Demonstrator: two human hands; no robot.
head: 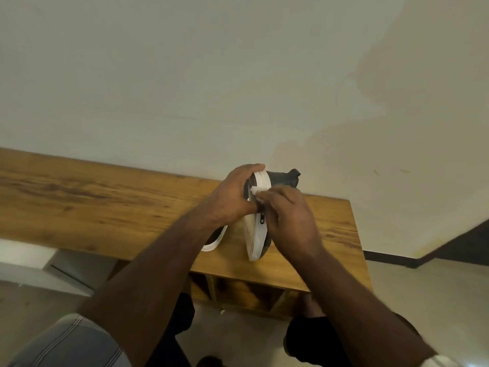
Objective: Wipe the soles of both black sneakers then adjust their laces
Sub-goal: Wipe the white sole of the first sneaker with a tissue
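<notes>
One wall [238,75] is seen behind the fingers, and one wooden surface [92,202] lies beneath them, with open cubbies [246,292] below its near edge. Two sneakers are counted. One sneaker [255,234] is stood on end on the surface, its white sole turned toward the left fingers and its black upper toward the right ones. The second sneaker [214,241] is laid on the surface just beneath the left wrist, and only its white rim and a strip of black are seen. One small white wipe [254,191] is seen.

Two hands are counted, both forearms reached forward over the surface. The left hand [232,197] is curled round the upper part of the upright sneaker, its fingers [254,167] wrapped over the top of the sole, so that the sneaker is gripped. The right hand [288,221] is set against the other side, and the wipe is pinched at its fingertips and pressed to the sole's edge, just under the left fingers.
</notes>
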